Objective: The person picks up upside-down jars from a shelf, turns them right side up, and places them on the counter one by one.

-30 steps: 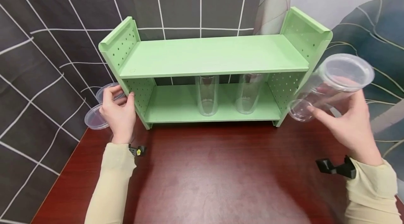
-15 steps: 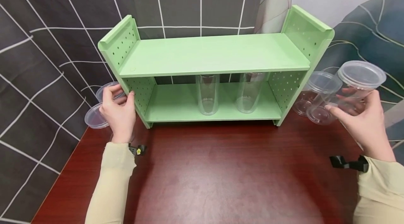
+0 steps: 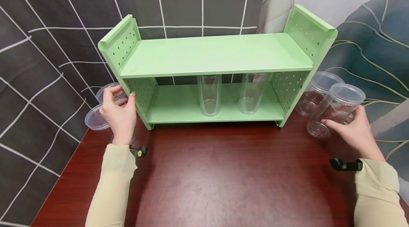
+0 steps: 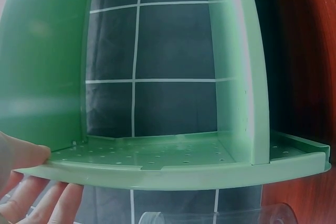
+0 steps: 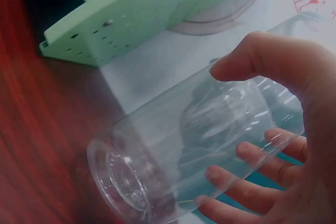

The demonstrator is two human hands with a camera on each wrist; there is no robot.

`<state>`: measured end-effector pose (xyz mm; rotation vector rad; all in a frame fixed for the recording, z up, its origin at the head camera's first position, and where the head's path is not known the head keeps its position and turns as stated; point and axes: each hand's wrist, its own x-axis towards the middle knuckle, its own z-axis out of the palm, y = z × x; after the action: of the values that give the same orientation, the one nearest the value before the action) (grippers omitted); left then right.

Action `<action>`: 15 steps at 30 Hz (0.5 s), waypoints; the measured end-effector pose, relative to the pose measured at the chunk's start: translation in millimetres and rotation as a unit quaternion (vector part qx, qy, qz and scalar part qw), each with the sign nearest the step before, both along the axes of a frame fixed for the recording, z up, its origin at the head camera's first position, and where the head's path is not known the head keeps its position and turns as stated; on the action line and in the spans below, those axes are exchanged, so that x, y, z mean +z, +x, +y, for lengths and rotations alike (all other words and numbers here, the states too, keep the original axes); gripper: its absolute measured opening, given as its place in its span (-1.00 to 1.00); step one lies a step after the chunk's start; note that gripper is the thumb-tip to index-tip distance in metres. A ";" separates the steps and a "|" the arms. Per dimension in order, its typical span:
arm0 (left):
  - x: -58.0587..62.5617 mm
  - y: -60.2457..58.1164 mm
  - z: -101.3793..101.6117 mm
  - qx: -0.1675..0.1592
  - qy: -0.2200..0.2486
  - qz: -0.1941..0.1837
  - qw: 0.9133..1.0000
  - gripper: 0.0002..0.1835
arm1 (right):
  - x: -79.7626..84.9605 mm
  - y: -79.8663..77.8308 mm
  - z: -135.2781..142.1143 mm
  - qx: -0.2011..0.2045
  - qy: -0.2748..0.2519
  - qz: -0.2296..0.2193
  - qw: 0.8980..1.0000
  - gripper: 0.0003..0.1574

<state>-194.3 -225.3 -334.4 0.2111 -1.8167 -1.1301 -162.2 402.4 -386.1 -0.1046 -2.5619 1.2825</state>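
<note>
My left hand [image 3: 119, 116] pinches the front edge of the left side panel of a small green two-tier shelf [image 3: 217, 54]. In the left wrist view the thumb lies on one side of that panel and the fingers [image 4: 65, 203] on the other. At the right, my right hand [image 3: 356, 133] holds a tall clear plastic jar [image 3: 329, 117] with a translucent lid, slightly tilted. Its thumb and fingers lie on opposite sides of the jar in the right wrist view, and the base is close over the table. Another lidded jar [image 3: 324, 80] stands just behind it, beside the shelf's right panel.
Two clear jars [image 3: 210, 102] [image 3: 250, 101] stand on the shelf's lower tier. Left of the shelf are two more lidded jars [image 3: 97, 118], partly hidden by the left hand. A dark tiled wall covering [image 3: 179, 3] rises behind the dark red table [image 3: 223, 173].
My right hand first moved right with its jar, uncovering the jar behind, then came down and back left, bringing the jar toward the table. The left hand stays on the shelf panel.
</note>
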 end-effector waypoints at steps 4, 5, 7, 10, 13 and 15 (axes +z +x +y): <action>0.6 1.5 0.8 -0.003 0.001 0.000 1.000 -0.69 | -10.5 -0.7 1.3 -0.001 -0.003 -0.016 1.000 -0.07; 0.6 1.8 1.0 -0.004 0.001 -0.001 1.000 -0.69 | -12.5 -1.0 1.6 -0.002 -0.005 -0.014 1.000 -0.06; 0.8 2.0 1.2 -0.006 0.002 -0.001 1.000 -0.69 | -15.3 -1.3 2.3 -0.002 -0.009 -0.007 1.000 -0.01; 1.1 1.5 1.0 -0.005 0.005 -0.004 1.000 -0.68 | -16.9 -2.1 3.0 -0.004 -0.010 -0.002 1.000 0.02; 1.4 1.0 1.0 -0.004 0.005 -0.007 1.000 -0.68 | -17.5 -2.2 3.5 -0.002 -0.017 -0.001 1.000 0.01; 1.6 1.0 1.0 -0.005 0.005 -0.008 1.000 -0.68 | -17.7 -1.8 3.4 0.000 -0.027 0.001 1.000 0.03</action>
<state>-193.3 -224.3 -332.8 0.2179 -1.8285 -1.1461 -164.0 405.8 -403.9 -0.1138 -2.5258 1.3525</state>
